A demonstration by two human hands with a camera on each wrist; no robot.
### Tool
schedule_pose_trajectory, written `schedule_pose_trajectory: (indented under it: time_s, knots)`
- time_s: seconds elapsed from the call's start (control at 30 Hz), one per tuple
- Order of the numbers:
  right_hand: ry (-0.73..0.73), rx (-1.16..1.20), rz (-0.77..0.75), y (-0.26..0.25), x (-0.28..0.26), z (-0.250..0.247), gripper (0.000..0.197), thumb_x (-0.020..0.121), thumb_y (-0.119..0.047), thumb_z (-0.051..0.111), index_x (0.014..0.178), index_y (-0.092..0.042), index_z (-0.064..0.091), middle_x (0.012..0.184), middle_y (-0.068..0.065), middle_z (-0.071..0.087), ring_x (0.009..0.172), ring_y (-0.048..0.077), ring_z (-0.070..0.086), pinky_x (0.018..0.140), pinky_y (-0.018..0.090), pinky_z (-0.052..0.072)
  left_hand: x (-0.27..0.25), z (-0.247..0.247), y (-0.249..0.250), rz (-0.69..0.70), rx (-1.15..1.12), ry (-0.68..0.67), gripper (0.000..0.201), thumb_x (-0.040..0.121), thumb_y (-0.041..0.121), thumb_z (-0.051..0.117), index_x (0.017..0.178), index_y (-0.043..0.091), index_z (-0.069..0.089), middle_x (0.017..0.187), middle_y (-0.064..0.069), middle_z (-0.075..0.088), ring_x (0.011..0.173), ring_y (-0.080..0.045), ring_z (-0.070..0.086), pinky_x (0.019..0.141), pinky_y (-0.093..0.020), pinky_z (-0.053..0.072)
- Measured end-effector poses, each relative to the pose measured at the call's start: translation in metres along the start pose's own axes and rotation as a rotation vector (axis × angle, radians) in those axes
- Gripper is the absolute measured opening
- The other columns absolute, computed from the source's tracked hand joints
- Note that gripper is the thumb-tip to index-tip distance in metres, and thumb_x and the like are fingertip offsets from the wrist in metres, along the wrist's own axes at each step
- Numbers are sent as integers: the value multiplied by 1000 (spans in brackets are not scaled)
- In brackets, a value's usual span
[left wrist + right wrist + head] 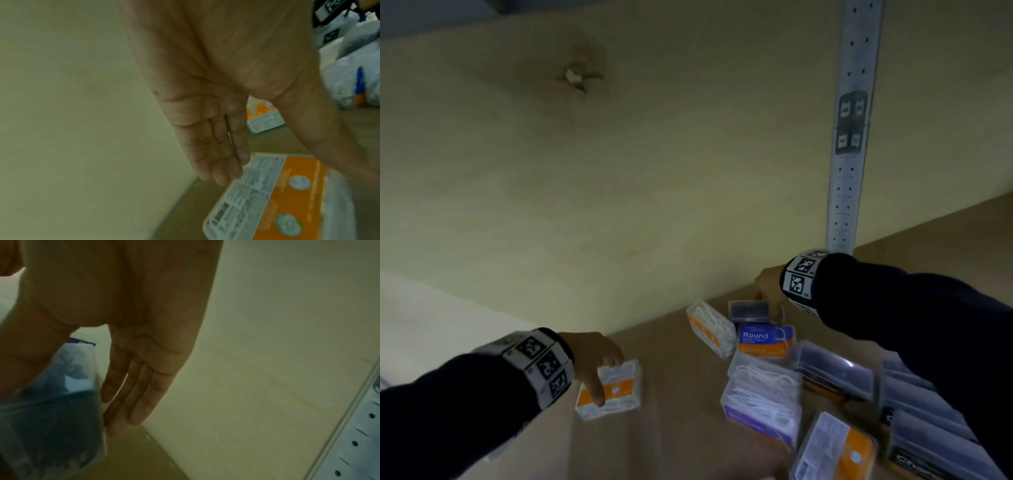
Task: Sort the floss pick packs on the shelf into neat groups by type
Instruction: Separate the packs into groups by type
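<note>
On the brown shelf (678,428), my left hand (599,370) pinches a clear floss pick pack with an orange band (619,390) between thumb and fingers, apart at the left. In the left wrist view my fingers (218,154) lie straight at the edge of this orange-band pack (287,194). My right hand (768,296) grips a clear pack of dark picks (748,310) by the back wall. In the right wrist view that dark pack (51,418) sits between thumb and fingers (131,394). A blue "Round" pack (760,339) and another orange pack (710,327) lie beside it.
Several more packs crowd the right: a purple-labelled one (760,401), a dark one with an orange strip (832,373), an orange one (835,448), black-labelled ones (928,455). The cream back wall (619,205) carries a perforated metal upright (849,188).
</note>
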State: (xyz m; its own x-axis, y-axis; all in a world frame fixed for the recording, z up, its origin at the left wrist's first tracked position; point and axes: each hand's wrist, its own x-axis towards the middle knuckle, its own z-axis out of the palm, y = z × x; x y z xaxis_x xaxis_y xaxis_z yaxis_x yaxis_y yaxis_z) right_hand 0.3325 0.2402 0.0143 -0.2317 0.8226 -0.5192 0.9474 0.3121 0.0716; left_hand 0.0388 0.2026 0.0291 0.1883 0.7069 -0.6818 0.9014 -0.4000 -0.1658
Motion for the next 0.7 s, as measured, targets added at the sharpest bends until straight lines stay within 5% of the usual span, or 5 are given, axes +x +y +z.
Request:
schedule_pose_trajectory:
  time_s: [0.23,0.33,0.47,0.6,0.7]
  knots:
    - [-11,-69,-22,-2,3,-2,46,80,-28,70,118,-3,62,88,2,54,81,15,49,51,19,35,15,13,1,47,-10,30,81,77,27,75,139,10,26,143,-5,31,132,-19,39,109,-30,35]
    - [-42,-61,0,1,5,-3,34,81,-25,69,109,-5,64,69,0,49,56,9,41,46,15,31,17,14,0,36,27,37,86,76,31,76,140,11,24,143,-4,30,132,-20,38,111,-34,35]
    - [-84,37,34,9,4,1,45,83,-16,67,122,4,58,100,18,57,75,18,47,53,17,36,19,17,5,2,122,33,93,80,35,71,146,8,12,152,-9,21,140,-23,29,114,-32,28]
    - [-46,52,92,14,2,3,49,83,-22,66,126,-1,57,124,15,62,94,20,55,93,35,49,20,20,7,-29,182,45,93,84,37,65,150,9,4,157,-9,13,145,-23,20,118,-32,22]
    - [-33,67,90,17,1,4,48,85,-20,64,127,0,56,122,14,62,99,21,58,93,34,48,14,16,6,-18,157,28,85,89,33,60,151,12,6,157,-5,17,145,-19,22,118,-30,22]
